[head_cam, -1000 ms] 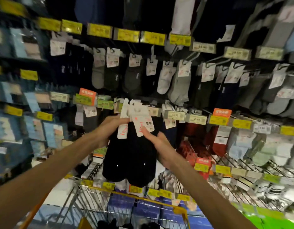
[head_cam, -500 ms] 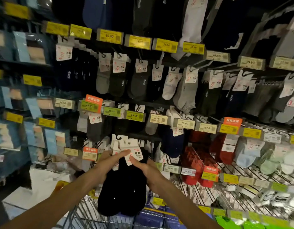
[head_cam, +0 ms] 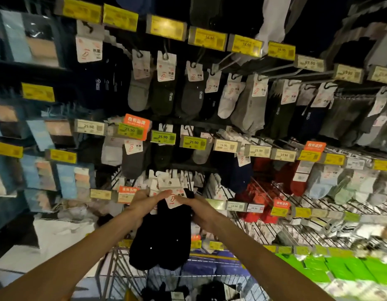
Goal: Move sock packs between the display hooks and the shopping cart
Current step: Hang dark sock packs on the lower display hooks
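**Head view of the sock wall.** Black sock packs (head_cam: pixel 164 235) hang at 6 o'clock from the frame's centre. Both hands hold them by their white cards (head_cam: pixel 174 199) above the shopping cart (head_cam: pixel 120 268), whose wire basket fills the 6 o'clock edge. The left grip (head_cam: pixel 142 205), at the cards' 9 o'clock, pinches them between thumb and fingers. The right grip (head_cam: pixel 199 210), at 3 o'clock, curls round the packs' upper edge. Holding by the cards lets the socks dangle free and keeps the punched holes exposed, probably for threading onto the display hooks (head_cam: pixel 262 193) at 12 to 2 o'clock. More dark socks (head_cam: pixel 210 290) lie in the cart.
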